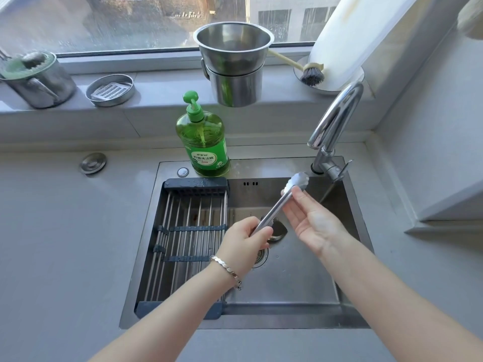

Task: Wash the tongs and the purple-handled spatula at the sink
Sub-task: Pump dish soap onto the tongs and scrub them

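- tongs point(278, 205): plain stainless steel, scalloped heads, arms pretty much closed together
- they're up in the air over the sink point(287, 280) basin, slanted, heads toward the far right corner, handle end lower and nearer
- left hand point(245, 241) grips the handle end, right hand point(313, 226) fingertips touch the shaft just below the heads

Your counter point(52, 244): grey, matte, with a steel sink point(261, 323) sunk into it. A round metal cap point(93, 163) lies on the counter just left of the sink's back corner. A green soap bottle point(206, 145) stands upright on the sink's back rim, and the faucet point(337, 118) is rooted at the back right corner. A slatted rack point(188, 228) spans the sink's left side. Behind, a raised ledge point(162, 84) carries, left to right: metal mug point(41, 84), round tin point(111, 90), stacked steel pots point(235, 69), brush point(311, 74), white roll point(345, 35).
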`<state>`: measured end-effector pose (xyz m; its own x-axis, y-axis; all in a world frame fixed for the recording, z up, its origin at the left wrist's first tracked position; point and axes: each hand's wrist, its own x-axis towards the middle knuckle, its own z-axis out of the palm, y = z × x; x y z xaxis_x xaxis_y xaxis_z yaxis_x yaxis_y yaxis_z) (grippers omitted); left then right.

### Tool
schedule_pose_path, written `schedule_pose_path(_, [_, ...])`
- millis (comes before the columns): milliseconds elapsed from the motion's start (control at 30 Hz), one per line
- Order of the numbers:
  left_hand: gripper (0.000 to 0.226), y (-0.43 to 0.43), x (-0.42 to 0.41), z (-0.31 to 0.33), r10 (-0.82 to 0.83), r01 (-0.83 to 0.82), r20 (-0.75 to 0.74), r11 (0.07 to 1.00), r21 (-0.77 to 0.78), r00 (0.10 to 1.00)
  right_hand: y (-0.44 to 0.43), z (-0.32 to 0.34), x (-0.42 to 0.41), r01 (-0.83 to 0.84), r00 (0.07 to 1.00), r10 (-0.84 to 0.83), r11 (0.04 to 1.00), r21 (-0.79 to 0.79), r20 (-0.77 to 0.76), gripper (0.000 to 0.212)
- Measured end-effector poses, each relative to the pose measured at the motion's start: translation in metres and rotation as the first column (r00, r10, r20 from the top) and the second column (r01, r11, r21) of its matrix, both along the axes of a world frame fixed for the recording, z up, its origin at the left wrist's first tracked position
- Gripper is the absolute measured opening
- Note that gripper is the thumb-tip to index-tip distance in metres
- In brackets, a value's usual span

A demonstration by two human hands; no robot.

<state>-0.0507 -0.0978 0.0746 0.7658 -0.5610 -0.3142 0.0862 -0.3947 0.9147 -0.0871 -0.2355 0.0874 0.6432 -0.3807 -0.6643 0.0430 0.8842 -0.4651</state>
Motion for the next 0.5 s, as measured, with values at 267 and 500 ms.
schedule_pose_path(267, [0.029, 0.009, 0.005, 0.003, 0.000, 0.006, -0.207, 1.000, 0.028, 0.978, -0.009, -0.008, -0.023, -0.317, 0.943, 0.042, 0.400, -0.860, -0.329, 0.035])
schedule_pose_path(500, [0.017, 0.009, 0.006, 0.007, -0.233, 0.235, -0.044, 0.969, 0.069, 0.972, 0.028, -0.039, -0.033, -0.200, 0.689, 0.385, -0.713, -0.672, -0.614, 0.074])
